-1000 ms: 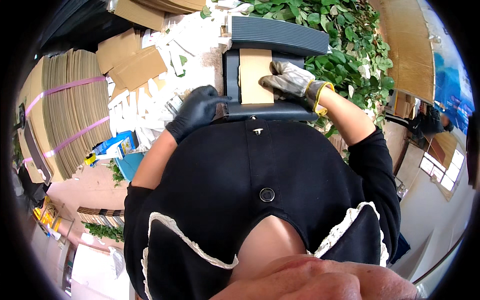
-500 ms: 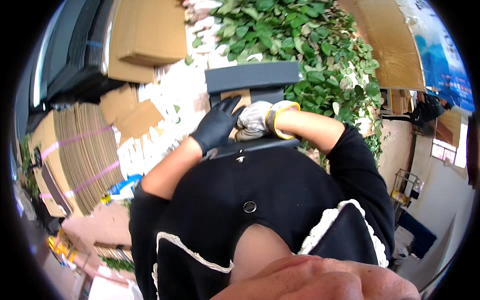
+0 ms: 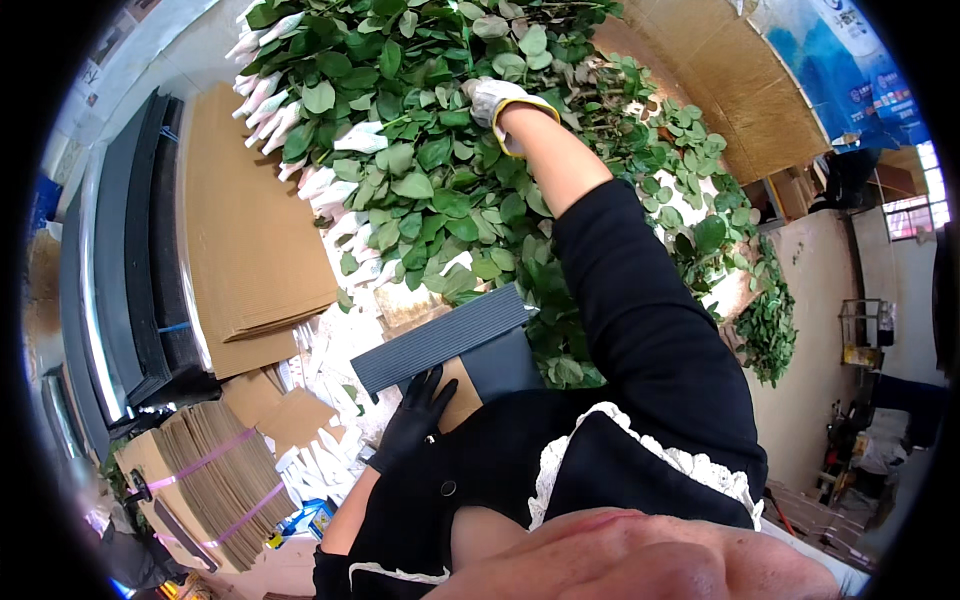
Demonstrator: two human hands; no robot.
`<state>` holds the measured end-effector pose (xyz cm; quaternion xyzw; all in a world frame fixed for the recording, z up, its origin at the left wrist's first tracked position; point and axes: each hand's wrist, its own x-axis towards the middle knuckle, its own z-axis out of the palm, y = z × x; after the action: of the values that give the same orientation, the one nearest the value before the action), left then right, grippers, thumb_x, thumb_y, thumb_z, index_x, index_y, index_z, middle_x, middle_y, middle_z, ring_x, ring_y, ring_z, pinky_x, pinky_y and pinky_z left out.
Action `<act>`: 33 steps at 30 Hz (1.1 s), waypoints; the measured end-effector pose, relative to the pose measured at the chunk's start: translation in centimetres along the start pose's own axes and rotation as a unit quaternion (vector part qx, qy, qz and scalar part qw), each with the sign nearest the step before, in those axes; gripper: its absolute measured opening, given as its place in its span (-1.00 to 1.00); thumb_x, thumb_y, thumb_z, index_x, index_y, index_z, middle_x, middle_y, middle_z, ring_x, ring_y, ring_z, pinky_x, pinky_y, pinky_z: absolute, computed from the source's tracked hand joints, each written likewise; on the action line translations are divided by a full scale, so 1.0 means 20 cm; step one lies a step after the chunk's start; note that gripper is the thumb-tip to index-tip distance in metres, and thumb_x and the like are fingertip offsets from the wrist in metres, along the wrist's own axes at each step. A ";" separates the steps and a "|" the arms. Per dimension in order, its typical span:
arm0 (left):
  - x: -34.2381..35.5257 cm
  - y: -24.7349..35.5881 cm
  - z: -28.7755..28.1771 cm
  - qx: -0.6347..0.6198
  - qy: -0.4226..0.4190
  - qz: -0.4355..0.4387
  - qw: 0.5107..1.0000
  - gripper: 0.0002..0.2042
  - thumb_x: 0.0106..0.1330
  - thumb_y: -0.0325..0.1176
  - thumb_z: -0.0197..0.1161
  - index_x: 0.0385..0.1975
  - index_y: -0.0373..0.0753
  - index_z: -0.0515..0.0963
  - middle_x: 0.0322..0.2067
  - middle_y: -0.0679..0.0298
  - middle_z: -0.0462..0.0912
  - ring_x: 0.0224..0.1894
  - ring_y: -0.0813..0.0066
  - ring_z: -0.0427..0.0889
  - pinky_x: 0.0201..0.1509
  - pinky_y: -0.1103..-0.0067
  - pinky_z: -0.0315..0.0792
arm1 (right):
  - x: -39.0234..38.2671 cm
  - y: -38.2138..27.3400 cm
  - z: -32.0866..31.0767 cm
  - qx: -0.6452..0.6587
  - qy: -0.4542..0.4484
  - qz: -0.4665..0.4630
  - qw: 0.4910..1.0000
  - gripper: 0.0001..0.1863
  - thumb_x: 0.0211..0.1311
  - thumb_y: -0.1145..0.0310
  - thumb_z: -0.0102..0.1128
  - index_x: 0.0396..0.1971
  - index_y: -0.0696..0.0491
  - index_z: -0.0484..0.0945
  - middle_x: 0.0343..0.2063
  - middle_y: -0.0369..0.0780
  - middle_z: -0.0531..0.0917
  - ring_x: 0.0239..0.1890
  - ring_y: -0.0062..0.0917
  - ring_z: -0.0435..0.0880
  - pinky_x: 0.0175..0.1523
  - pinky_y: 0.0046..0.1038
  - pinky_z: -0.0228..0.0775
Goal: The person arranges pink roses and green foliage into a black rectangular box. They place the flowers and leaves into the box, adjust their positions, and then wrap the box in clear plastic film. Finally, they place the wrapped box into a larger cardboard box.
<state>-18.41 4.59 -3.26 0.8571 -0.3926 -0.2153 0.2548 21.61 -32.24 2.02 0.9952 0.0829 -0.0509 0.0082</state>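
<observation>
Cluttered worktop (image 3: 398, 298), pale where bare, ringed by cardboard and greenery. Nearest the body: brown cardboard strip (image 3: 464, 393) on a dark panel (image 3: 503, 362), a grey ridged piece (image 3: 440, 338) along its far edge, all slanting up to the right. Left hand (image 3: 412, 415), black glove, laid over the strip's left side; fingers somewhat parted, tips close to the ridged piece, nothing pinched. Beyond: broad heap of leafy stems (image 3: 435, 195), pale wrapped heads (image 3: 268, 118) lined along its left side. Right hand (image 3: 497, 103), whitish glove with yellow-edged cuff, arm stretched out, is down among the leaves; fingertips mostly hidden, cannot tell whether they close on a stem. Left of the heap, flat cardboard sheets (image 3: 245, 225), then upright dark panels (image 3: 130, 260). Nearer on that side, white scraps (image 3: 322, 465) and a strapped cardboard stack (image 3: 215, 470). Far right, blue printed sheet (image 3: 835, 75) beside a brown board (image 3: 725, 115).
</observation>
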 end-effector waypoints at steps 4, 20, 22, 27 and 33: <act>0.00 0.02 -0.03 0.012 0.002 -0.008 1.000 -0.18 -0.03 -0.66 0.18 0.37 -0.04 0.23 0.42 0.02 0.06 0.45 -0.08 0.05 0.45 0.24 0.13 | -0.20 -0.05 -0.32 -0.003 0.194 0.003 0.981 -0.68 0.24 0.42 -0.06 -0.03 -0.09 0.53 -0.17 -0.05 0.65 -0.12 -0.20 0.70 -0.11 -0.18 0.59; -0.09 0.10 0.02 -0.338 0.108 -0.019 0.935 -0.49 0.32 -0.48 0.20 0.30 -0.06 0.39 0.04 0.15 0.54 -0.06 0.42 0.58 0.09 0.54 0.46 | -2.22 -0.32 -0.10 0.102 -0.141 -0.124 0.977 -0.62 0.07 0.41 0.16 -0.03 0.01 0.54 -0.12 -0.06 0.65 -0.20 -0.19 0.70 -0.14 -0.24 0.58; -0.15 0.06 0.03 -0.325 0.097 -0.047 0.940 -0.64 0.43 -0.39 0.14 0.22 -0.07 0.49 -0.05 0.23 0.55 -0.21 0.54 0.55 -0.05 0.55 0.48 | -2.16 -0.42 -0.35 0.193 0.039 -0.108 0.974 -0.63 0.12 0.40 0.15 -0.02 -0.02 0.57 -0.13 -0.06 0.66 -0.15 -0.21 0.69 -0.08 -0.27 0.57; -0.17 0.16 -0.03 -0.448 0.090 -0.129 0.880 -0.57 0.38 -0.44 0.20 0.26 -0.10 0.45 -0.32 0.36 0.60 -0.35 0.68 0.50 -0.17 0.62 0.44 | -1.83 -0.84 -0.22 0.243 -0.248 -0.272 0.897 -0.58 0.14 0.26 0.07 0.02 -0.04 0.58 -0.21 -0.09 0.70 -0.18 -0.24 0.69 -0.12 -0.33 0.53; -0.62 -0.17 0.25 -0.512 0.267 -0.076 0.813 -0.81 0.32 -0.62 0.03 -0.24 -0.35 0.62 -0.36 0.30 0.61 -0.29 0.55 0.51 -0.01 0.55 0.44 | -1.74 -1.03 0.10 0.259 -0.380 -0.299 0.836 -0.62 0.19 0.23 0.15 0.00 0.01 0.56 -0.28 -0.04 0.68 -0.22 -0.14 0.67 -0.13 -0.22 0.46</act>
<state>-26.65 14.86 -7.10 0.6536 -0.0753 -0.1666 0.7344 -16.11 -17.78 3.37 0.7898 0.3511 -0.4448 -0.2348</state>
